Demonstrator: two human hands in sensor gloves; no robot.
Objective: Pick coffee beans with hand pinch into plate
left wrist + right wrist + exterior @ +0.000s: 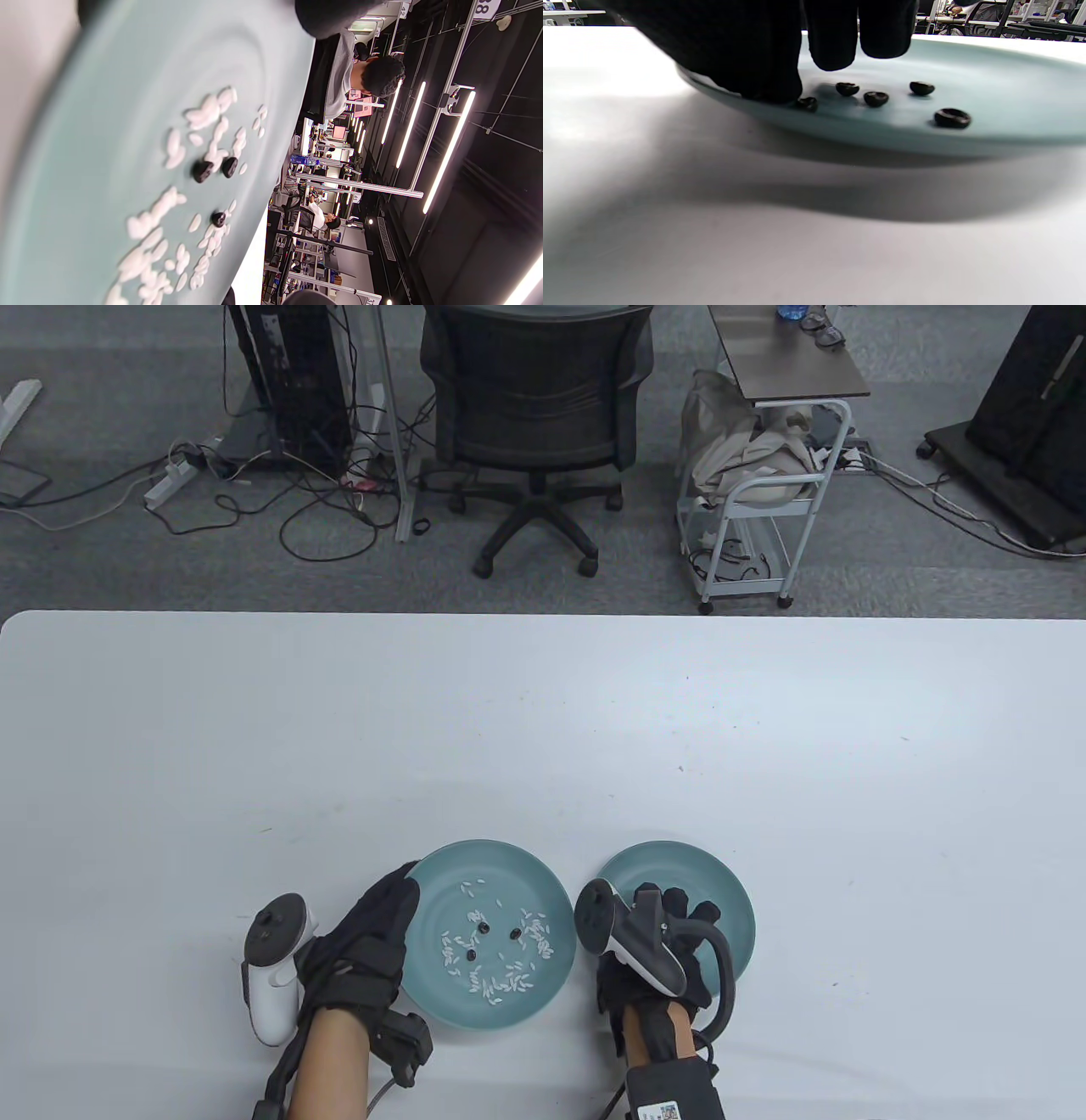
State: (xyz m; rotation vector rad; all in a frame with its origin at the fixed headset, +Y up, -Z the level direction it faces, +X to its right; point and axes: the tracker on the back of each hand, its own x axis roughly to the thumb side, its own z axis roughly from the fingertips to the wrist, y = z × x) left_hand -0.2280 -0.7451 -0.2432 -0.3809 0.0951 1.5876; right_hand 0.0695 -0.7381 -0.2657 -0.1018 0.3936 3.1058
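Observation:
Two teal plates stand side by side near the table's front edge. The left plate [441, 1001] holds scattered white rice grains [509, 980] and three dark coffee beans [515, 933]; the left wrist view shows those beans [202, 171] among the rice [208, 112]. My left hand [397, 895] rests with straight fingers against that plate's left rim. My right hand [679, 906] hovers over the right plate [734, 899], fingers hanging down. In the right wrist view, several coffee beans [876, 98] lie in this plate [1009, 84]. One bean [807, 103] lies right beside a fingertip [772, 84]; nothing shows between the fingers.
The white table [543, 729] stretches far beyond the plates. Behind its far edge stand an office chair [534, 415], a white trolley [764, 475] and loose cables on the floor. Other people sit at desks in the left wrist view's background.

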